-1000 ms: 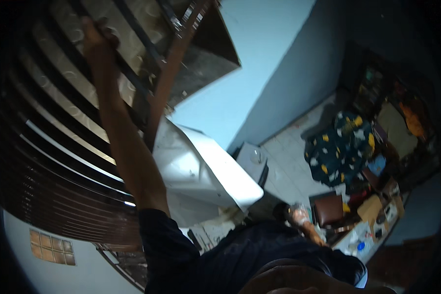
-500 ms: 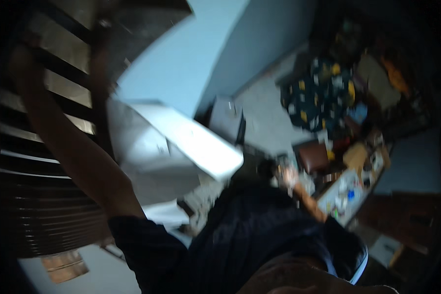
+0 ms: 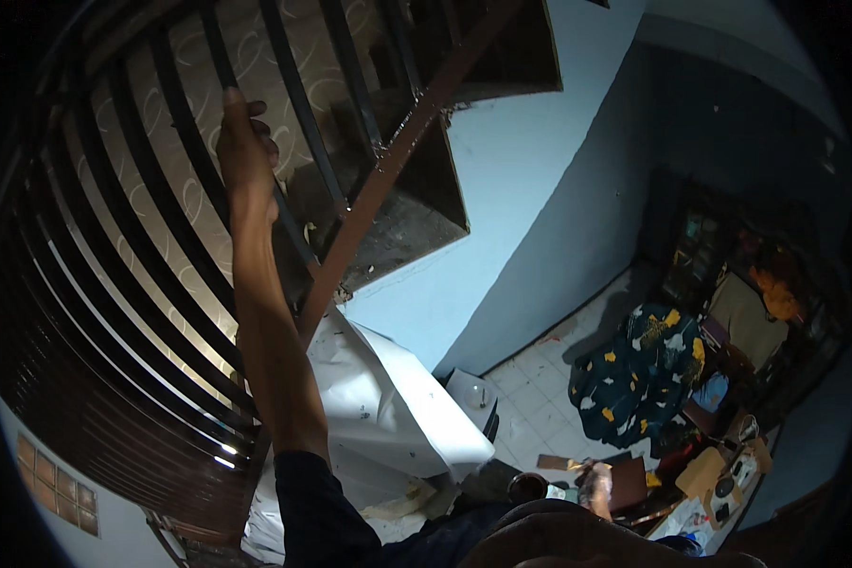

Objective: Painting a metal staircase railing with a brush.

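Note:
My left hand (image 3: 248, 151) reaches up at the left with its fingers curled round one dark upright bar (image 3: 293, 80) of a metal railing. Along the foot of these bars runs a sloping reddish-brown rail (image 3: 374, 180) with glossy spots. Low and right of centre, my right hand (image 3: 594, 489) holds a flat paintbrush (image 3: 557, 462), its wide brown end pointing left. Just below the brush is a dark round container (image 3: 527, 487), partly hidden by my body. My right forearm is mostly hidden.
Stair steps (image 3: 407, 232) rise behind the rail. White sheeting (image 3: 426, 407) drapes below them. A dark patterned cloth (image 3: 639, 374) covers a heap on the tiled floor (image 3: 530, 402). Cardboard and small items crowd a table (image 3: 753, 492) at the lower right, beside a grey box (image 3: 471, 398).
The head view has swung, so the railing and stairs show further right and sharper. My left hand, blurred before, now shows clearly on a bar. The paintbrush in my right hand has become distinct.

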Demonstrator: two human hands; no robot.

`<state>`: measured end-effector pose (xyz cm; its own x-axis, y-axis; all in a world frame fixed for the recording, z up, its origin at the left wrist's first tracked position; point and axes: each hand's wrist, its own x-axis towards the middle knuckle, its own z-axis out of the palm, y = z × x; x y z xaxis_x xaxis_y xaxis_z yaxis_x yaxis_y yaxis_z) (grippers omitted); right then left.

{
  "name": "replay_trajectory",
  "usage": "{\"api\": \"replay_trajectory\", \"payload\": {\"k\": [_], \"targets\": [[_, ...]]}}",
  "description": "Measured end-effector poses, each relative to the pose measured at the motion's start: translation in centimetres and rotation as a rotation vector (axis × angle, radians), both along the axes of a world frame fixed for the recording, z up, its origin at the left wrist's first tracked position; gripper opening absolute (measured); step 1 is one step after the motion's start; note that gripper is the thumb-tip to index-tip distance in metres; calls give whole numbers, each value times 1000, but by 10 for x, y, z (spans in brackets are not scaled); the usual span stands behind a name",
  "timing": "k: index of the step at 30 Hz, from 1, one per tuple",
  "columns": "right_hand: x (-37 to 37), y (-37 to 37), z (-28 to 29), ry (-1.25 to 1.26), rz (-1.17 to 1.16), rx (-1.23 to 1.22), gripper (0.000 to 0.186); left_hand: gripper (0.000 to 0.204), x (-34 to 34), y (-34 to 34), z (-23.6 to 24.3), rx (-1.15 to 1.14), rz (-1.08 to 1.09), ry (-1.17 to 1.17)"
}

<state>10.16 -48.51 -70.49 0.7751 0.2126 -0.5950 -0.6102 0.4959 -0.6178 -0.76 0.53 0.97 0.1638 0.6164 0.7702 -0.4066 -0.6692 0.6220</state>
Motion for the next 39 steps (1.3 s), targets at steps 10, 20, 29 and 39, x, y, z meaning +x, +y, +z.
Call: {"api": "replay_trajectory", "payload": {"k": [10,20,29,39], "targets": [[93,48,551,-1621,-333,-663,15,69,15,-5,5,-19,-75,-57],[116,192,875,-2732,-1006,-1749,19,68,25,12,-2,5,-105,-75],[131,261,925,-2931,-41,-1271,18,69,35,32,-3,137,5,-122],[127,274,940,-2737,534,-1038,23,71,37,29,-7,174,13,-185]]}}
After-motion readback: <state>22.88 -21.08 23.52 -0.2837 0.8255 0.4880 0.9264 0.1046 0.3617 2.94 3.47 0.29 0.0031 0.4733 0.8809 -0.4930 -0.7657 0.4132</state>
